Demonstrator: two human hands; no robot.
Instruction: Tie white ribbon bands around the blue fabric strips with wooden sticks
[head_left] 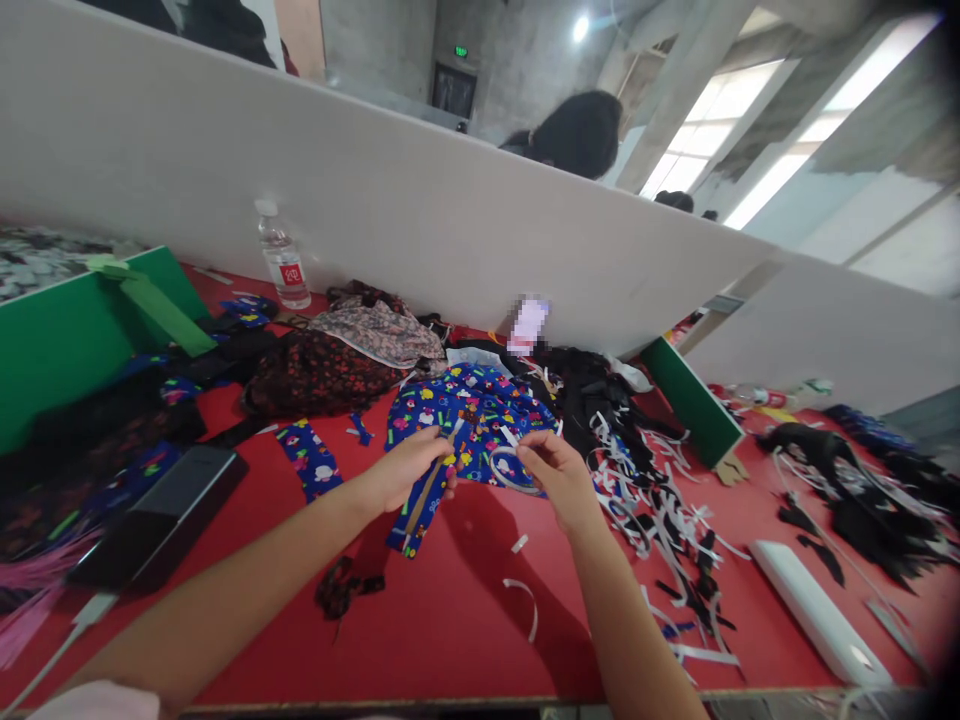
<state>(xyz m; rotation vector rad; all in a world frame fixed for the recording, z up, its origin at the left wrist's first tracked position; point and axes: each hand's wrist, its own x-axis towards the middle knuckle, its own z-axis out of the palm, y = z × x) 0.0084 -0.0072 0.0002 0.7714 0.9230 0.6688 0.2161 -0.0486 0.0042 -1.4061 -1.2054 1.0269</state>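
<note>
My left hand (411,468) is closed around a blue printed fabric strip (415,522) that has a tan band along its length. The strip slants down towards me from my fingers. In a pinch, my right hand (559,474) holds a thin white strip (495,462) that curls to the left of the fingertips. Behind both hands lies a heap of blue printed fabric (424,408) in the same pattern. On the red table (457,640) below them are a small white scrap (520,543) and a curved white strip (534,606).
White and black trimmings (660,515) spread at the right, by a green divider (694,405). Floral fabric (330,370), a water bottle (283,260) and a black phone-like device (161,520) are left. A white oblong device (817,610) lies front right. Beyond the partition (450,220), heads show.
</note>
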